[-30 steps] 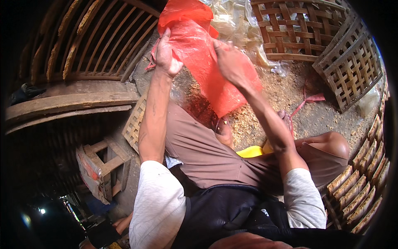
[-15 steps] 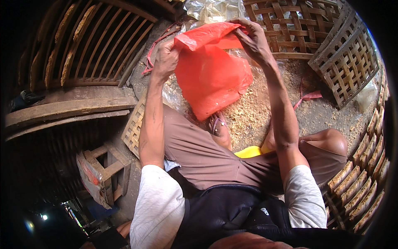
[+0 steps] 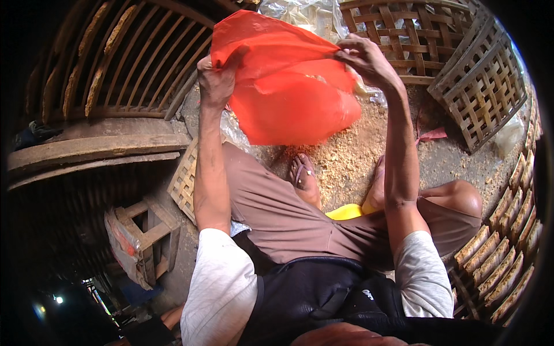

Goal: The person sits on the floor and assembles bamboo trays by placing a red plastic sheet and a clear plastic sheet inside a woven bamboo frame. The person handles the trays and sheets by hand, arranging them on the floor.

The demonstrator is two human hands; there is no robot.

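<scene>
An orange-red plastic bag [image 3: 288,92] hangs in front of me, stretched between both hands. My left hand [image 3: 214,81] grips its left upper edge, and my right hand [image 3: 366,60] pinches the right upper edge. The bag bulges at the bottom, with something pale faintly showing inside. It hangs above a heap of sawdust-like husk [image 3: 352,155] on the ground, near my sandalled foot [image 3: 304,179].
Woven bamboo baskets [image 3: 479,86] stand at the far right and a large domed bamboo cage [image 3: 121,63] at the far left. A small wooden stool [image 3: 141,236] is at my left. A yellow object [image 3: 346,212] lies by my knee. Clear plastic bags [image 3: 300,14] lie beyond.
Both hands have lifted the bag higher and pulled its top edge apart; it now hangs wider and more level than before.
</scene>
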